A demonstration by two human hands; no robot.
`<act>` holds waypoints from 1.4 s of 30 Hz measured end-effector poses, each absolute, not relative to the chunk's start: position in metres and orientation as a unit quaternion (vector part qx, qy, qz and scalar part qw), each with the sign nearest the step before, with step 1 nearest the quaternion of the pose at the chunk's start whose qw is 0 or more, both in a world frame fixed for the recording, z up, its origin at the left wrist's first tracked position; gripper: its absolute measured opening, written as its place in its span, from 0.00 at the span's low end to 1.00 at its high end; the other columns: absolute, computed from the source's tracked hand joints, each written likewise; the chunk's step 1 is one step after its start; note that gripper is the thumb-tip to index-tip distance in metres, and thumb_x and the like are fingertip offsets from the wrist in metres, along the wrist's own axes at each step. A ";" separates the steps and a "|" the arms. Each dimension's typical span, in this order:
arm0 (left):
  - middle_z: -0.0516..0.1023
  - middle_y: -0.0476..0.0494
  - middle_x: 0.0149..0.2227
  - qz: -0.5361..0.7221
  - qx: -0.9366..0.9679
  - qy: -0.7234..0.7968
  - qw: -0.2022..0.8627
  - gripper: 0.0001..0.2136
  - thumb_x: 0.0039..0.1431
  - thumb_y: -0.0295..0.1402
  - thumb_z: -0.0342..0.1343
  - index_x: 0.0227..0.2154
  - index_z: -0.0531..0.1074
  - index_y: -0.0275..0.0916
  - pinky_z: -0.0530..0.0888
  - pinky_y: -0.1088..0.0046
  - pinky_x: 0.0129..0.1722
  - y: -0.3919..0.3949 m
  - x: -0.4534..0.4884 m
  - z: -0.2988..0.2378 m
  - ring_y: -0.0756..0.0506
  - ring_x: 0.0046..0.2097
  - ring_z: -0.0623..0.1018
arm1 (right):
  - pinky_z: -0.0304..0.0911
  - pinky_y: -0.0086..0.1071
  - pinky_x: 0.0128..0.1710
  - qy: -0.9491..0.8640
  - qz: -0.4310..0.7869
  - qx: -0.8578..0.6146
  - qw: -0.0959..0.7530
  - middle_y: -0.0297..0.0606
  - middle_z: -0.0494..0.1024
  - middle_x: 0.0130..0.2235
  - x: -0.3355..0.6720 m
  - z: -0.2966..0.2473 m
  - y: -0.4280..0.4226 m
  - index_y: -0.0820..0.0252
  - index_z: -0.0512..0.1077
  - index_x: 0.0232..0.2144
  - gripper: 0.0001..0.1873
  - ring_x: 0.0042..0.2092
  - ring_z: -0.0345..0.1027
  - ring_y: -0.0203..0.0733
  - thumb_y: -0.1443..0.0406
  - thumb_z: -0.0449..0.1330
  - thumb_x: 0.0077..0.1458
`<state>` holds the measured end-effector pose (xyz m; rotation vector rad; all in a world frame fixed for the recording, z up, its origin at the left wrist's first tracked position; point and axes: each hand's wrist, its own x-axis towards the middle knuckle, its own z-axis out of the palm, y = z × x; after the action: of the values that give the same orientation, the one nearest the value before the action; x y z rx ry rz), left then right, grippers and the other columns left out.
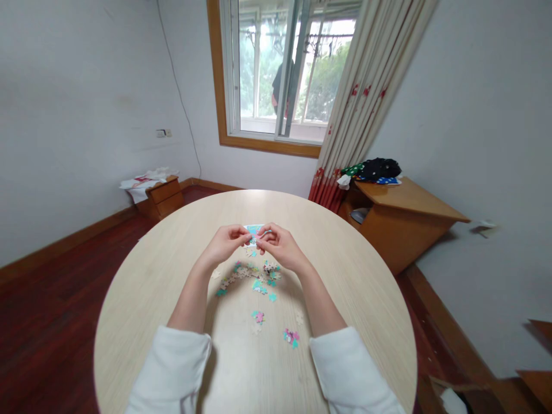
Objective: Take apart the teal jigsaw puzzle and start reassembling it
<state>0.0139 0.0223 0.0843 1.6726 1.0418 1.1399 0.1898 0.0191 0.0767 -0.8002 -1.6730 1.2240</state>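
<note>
Both of my hands meet over the far half of the round table, their fingertips close together. Between them is a small picture card with a white border and a teal and pink print. My left hand is pinched at the card's left part. At its right part, my right hand has thumb and fingers closed too. The fingers cover much of the card, and any smaller piece between them is hidden. Just nearer to me lies a loose heap of jigsaw puzzle pieces, some pale side up, others teal, pink or yellow.
The round pale wooden table fills the middle. Several more pieces lie scattered nearer to me. A wooden cabinet with clothes stands at the right, by a long curtain. A small drawer unit is at the left.
</note>
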 end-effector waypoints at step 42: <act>0.73 0.48 0.22 0.457 0.658 0.479 0.358 0.11 0.42 0.41 0.58 0.22 0.73 0.36 0.65 0.73 0.28 0.028 0.008 0.077 0.49 0.26 0.69 | 0.57 0.26 0.31 -0.798 0.244 -0.550 0.013 0.40 0.77 0.38 0.200 0.041 0.028 0.62 0.75 0.37 0.16 0.36 0.68 0.38 0.74 0.63 0.42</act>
<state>0.0078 0.0282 0.0770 1.6992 1.2357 1.1797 0.2003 0.0281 0.0415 -1.7151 -2.4881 0.7599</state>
